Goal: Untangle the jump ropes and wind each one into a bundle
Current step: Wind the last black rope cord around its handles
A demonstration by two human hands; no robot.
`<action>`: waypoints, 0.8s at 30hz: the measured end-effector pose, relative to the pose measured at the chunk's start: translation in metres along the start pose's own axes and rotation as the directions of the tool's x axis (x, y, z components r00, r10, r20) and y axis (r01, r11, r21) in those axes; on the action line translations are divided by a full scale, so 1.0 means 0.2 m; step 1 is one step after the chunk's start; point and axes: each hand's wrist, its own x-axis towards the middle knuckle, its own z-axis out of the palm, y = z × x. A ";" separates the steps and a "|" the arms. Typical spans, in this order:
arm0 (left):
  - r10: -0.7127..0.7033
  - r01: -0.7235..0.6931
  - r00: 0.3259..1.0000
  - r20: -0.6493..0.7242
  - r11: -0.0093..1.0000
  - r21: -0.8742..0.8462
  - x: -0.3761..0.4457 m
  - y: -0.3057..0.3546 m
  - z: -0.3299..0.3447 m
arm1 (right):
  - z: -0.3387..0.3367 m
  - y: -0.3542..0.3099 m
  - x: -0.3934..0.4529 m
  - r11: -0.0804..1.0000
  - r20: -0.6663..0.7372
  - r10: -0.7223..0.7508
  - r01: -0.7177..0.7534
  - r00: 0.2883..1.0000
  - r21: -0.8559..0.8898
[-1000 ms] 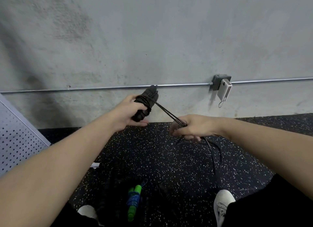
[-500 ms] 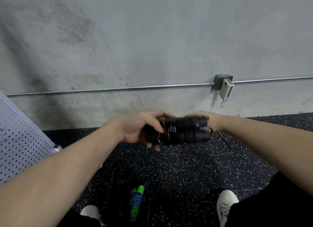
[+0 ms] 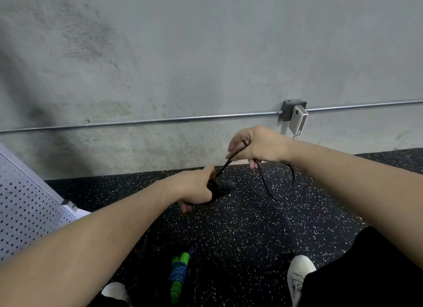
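Note:
My left hand [image 3: 197, 189] grips the black foam handles [image 3: 223, 186] of a black jump rope, held low over the floor. The thin black cord [image 3: 266, 183] runs up from the handles to my right hand [image 3: 256, 145], which pinches it above and to the right. From my right hand a loose loop of the cord hangs down toward the floor. A second jump rope with green handles [image 3: 179, 275], wound in blue cord, lies as a bundle on the floor between my shoes.
A black speckled rubber floor [image 3: 240, 226] meets a grey concrete wall [image 3: 206, 55] carrying a metal conduit [image 3: 160, 120] and a junction box with a white device [image 3: 297, 121]. A white perforated panel [image 3: 25, 206] stands at the left. My white shoes [image 3: 298, 274] are at the bottom.
My hands were together around the handles; now my right hand has pulled up and right with the cord, and my left hand has dropped lower with the handles.

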 end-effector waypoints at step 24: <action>-0.258 -0.280 0.871 -0.418 0.438 -0.854 -0.01 -0.21 -0.30 | -0.08 0.15 -0.11 0.929 -0.191 0.350 -0.366 0.917 -0.056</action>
